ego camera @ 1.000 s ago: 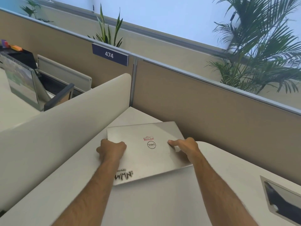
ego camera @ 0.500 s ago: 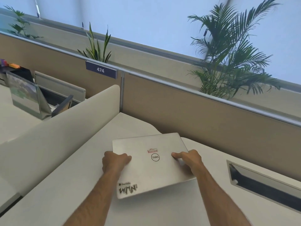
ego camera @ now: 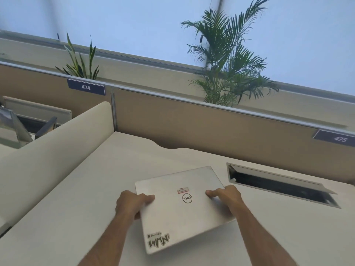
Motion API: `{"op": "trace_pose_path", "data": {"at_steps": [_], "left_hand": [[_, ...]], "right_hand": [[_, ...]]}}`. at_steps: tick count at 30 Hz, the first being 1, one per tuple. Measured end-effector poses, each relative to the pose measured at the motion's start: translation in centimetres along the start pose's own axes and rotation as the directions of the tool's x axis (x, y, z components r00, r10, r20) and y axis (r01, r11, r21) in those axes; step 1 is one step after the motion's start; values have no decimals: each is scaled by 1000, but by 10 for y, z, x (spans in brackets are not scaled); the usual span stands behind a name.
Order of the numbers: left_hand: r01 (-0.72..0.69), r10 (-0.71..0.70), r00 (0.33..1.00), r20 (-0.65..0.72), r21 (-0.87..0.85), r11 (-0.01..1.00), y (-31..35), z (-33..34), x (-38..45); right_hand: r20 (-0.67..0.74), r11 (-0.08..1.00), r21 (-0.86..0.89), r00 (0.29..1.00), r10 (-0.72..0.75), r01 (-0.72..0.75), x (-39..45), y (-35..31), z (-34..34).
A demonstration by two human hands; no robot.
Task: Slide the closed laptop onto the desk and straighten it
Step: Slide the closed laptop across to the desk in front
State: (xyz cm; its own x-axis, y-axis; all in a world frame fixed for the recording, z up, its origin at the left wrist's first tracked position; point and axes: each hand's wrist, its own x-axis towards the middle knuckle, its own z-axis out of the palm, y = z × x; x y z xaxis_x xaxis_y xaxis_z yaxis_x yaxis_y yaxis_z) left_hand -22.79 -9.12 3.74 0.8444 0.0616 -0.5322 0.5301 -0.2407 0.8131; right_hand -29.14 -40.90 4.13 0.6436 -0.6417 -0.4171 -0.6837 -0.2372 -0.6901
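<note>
A closed silver laptop (ego camera: 184, 214) with a round logo and a sticker at its near left corner lies on the white desk (ego camera: 76, 208), turned somewhat askew to the desk's edges. My left hand (ego camera: 131, 203) grips its left edge, thumb on the lid. My right hand (ego camera: 225, 196) grips its right edge, thumb on top and fingers under the side. Both forearms reach in from the bottom of the view.
An open cable slot (ego camera: 278, 186) is set in the desk just right of the laptop. A tan partition (ego camera: 192, 127) with number plates backs the desk. A cream divider (ego camera: 57, 141) stands on the left. Plants rise behind the partition.
The laptop has slid toward me and to the right, away from the back corner, with both hands holding its sides. The cable slot has come fully into view.
</note>
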Motion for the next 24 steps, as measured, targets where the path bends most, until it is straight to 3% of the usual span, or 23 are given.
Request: {"op": "trace_pose_path", "data": {"at_steps": [11,24], "left_hand": [[-3,-16,988,155,118,993,-40,62,-56],[-71,9,983,181,335,940,-75,111,-97]], "right_hand": [[-91,998,-13,994,62,-64,-35,87,-77],[-131,994,-13,986,104,-107,-67,168,-121]]}}
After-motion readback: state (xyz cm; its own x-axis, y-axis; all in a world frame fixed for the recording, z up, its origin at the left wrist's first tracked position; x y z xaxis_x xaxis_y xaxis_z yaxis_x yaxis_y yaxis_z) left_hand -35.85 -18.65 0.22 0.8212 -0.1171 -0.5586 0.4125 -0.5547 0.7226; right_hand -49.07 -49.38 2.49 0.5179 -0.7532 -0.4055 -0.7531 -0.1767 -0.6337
